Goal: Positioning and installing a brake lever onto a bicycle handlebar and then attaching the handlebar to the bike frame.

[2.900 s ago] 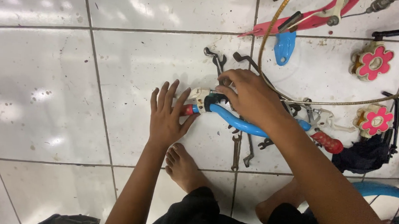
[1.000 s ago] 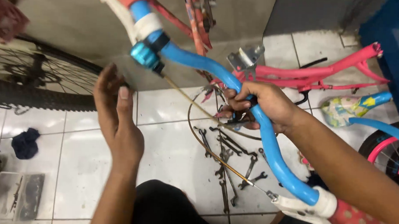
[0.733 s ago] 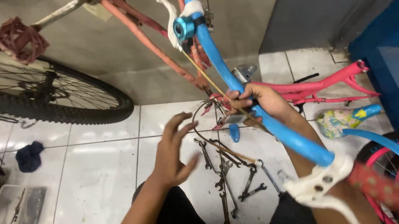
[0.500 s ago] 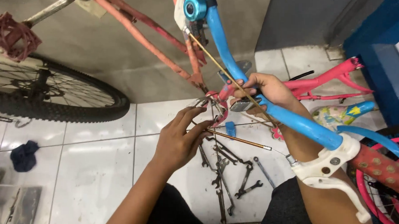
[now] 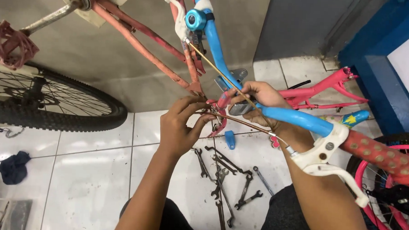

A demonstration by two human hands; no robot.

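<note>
Now right hand [image 5: 258, 102] clamps blue handlebar [image 5: 286, 117], axis diagonal, upper-left to lower-right; left hand [image 5: 180, 127] pinches cable [image 5: 240, 122].

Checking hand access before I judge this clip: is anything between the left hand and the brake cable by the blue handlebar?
Nothing visible. The left hand already has its fingertips on the brake cable, beside the right hand gripping the blue handlebar.
</note>
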